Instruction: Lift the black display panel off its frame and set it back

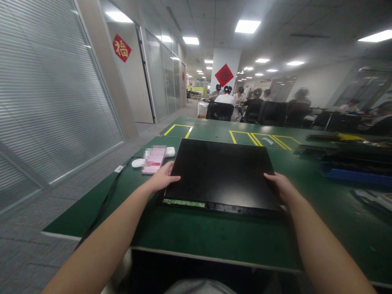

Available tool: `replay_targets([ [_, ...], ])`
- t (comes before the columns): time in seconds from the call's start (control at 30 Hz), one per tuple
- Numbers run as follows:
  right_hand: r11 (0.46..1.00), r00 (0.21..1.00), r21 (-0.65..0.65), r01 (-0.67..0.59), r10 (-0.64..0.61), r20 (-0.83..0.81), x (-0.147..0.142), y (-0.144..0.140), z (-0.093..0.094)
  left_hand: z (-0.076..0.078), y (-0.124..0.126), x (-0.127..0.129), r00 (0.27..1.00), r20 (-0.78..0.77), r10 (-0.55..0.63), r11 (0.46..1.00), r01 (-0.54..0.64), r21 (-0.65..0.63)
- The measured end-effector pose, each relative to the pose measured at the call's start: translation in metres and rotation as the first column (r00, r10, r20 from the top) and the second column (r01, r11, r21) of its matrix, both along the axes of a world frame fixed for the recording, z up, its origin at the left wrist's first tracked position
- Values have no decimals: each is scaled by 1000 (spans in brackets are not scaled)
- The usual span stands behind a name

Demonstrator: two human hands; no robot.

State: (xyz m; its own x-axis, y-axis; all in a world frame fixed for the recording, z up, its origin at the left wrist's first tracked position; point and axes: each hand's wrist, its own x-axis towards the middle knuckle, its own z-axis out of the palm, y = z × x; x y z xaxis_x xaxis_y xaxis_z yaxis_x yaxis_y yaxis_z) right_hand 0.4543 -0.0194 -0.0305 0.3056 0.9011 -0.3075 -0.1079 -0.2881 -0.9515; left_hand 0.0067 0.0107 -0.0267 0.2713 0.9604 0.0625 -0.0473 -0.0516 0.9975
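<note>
- Phone (155, 160): on the desk (208, 234), just left of the black panel (222, 173).
- Left hand (163, 176): at panel's left edge. Panel looks stiff, thin, likely moderate weight; smooth face may slip or mark, so take it by the side edges. Grip narrow, holding the edge: thumb on top, other fingers mostly hidden.
- Green circuit strip (183, 203): panel's near edge, left part. Exposed, probably fragile; keep fingers off.
- Black panel: face up between both hands, over the desk; can't tell if fully resting or slightly lifted.
- Right hand (280, 185): at panel's right edge. Grip narrow, holding it, thumb over the rim, fingers hidden.
- Blue tray (355, 175): right of panel, well apart.
</note>
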Motion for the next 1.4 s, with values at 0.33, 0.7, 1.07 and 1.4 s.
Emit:
replay_targets([
  [0.33, 999, 1000, -36, -2, 2, -10, 2, 1, -1, -1, 2, 1, 1000, 12, 8, 1000, -8, 30],
  [0.7, 999, 1000, -35, -9, 10, 20, 0, -1, 2, 0, 1, 0, 1000, 16, 8, 1000, -8, -6],
  [1.07, 1000, 1000, -20, -9, 8, -7, 3, 2, -2, 0, 1, -2, 999, -36, 6, 1000, -5, 11],
  [1.4, 999, 1000, -32, -6, 5, -18, 2, 0, 0, -7, 5, -4, 997, -74, -10, 996, 16, 83],
])
